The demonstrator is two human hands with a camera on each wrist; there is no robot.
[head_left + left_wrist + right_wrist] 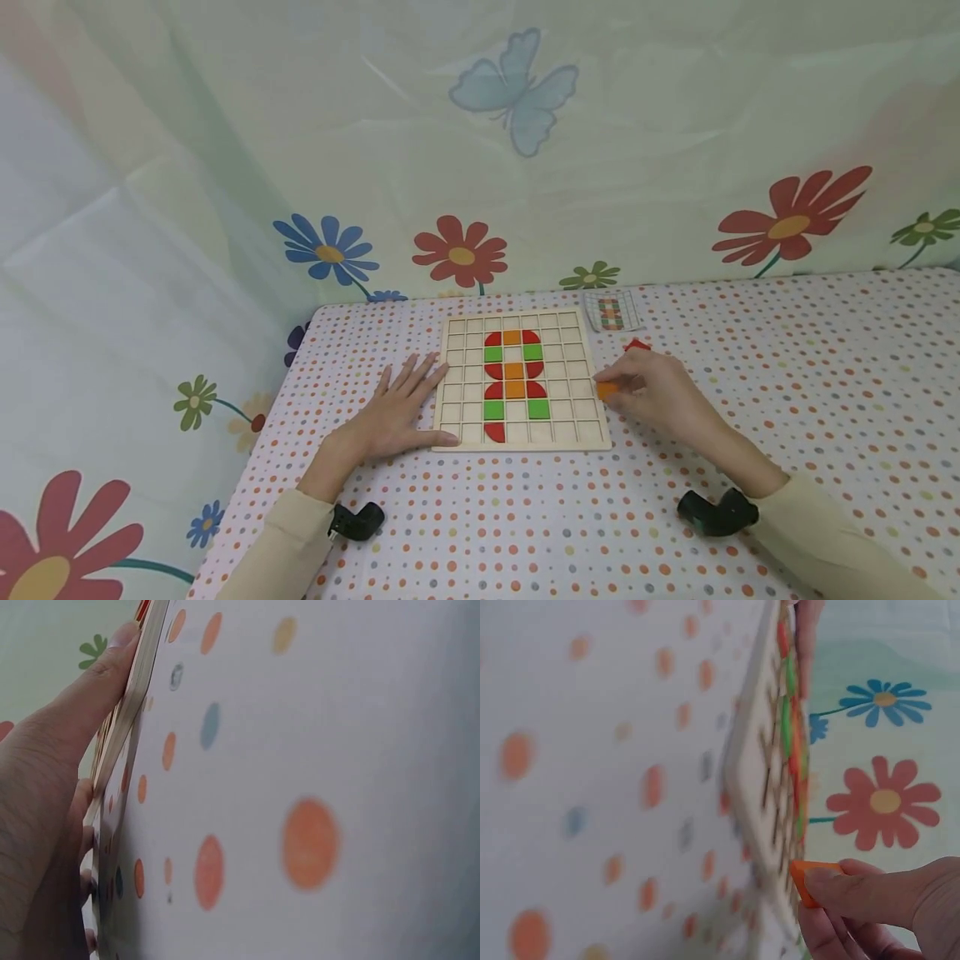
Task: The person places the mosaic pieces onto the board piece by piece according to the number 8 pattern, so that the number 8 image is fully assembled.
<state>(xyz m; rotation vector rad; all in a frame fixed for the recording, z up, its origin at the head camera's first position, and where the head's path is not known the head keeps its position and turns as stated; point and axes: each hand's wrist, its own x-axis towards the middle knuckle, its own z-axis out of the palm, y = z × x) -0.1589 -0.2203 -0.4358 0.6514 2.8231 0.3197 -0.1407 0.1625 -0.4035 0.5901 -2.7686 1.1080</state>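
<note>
While a dotted white cloth covers the surface (750,400), the square wooden grid board (522,437) lies on it. At the board's left edge, the left hand (397,408) rests flat, fingers spread. At its right edge, the right hand (652,392) pinches a small orange wooden tile (606,389).

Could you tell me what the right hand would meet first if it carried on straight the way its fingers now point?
Probably the wooden grid board: the right hand, pinching an orange tile, points left at the board's right edge, apparently just beside it; exact gap unclear.
</note>
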